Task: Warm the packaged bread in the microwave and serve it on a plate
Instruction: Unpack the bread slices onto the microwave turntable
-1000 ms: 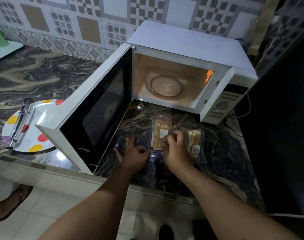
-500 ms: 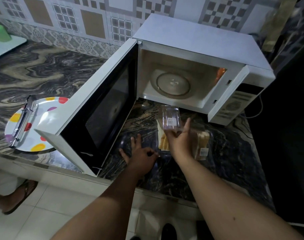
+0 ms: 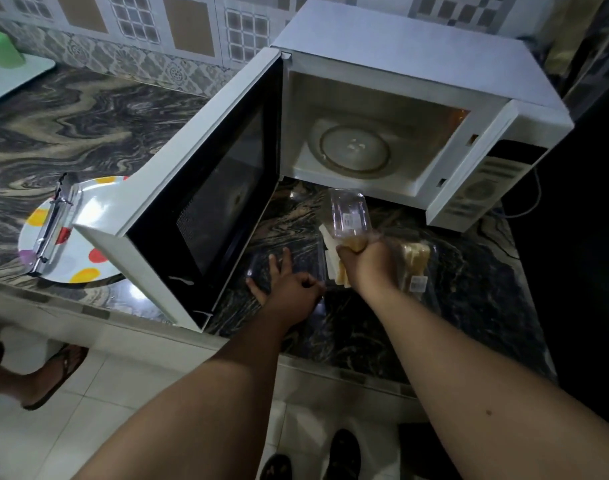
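Currently two bread packs point(image 3: 415, 268): right hand point(image 3: 365, 261) grips one point(image 3: 348, 220), left hand point(image 3: 285, 289) half-curled flat on counter point(image 3: 88, 126); one microwave point(image 3: 400, 109) open, one plate point(image 3: 88, 265).

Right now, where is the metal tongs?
In the head view, the tongs lie at far left on the polka-dot plate, beside the open microwave door.

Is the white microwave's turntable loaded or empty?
Empty: the white microwave stands open and its glass turntable is bare.
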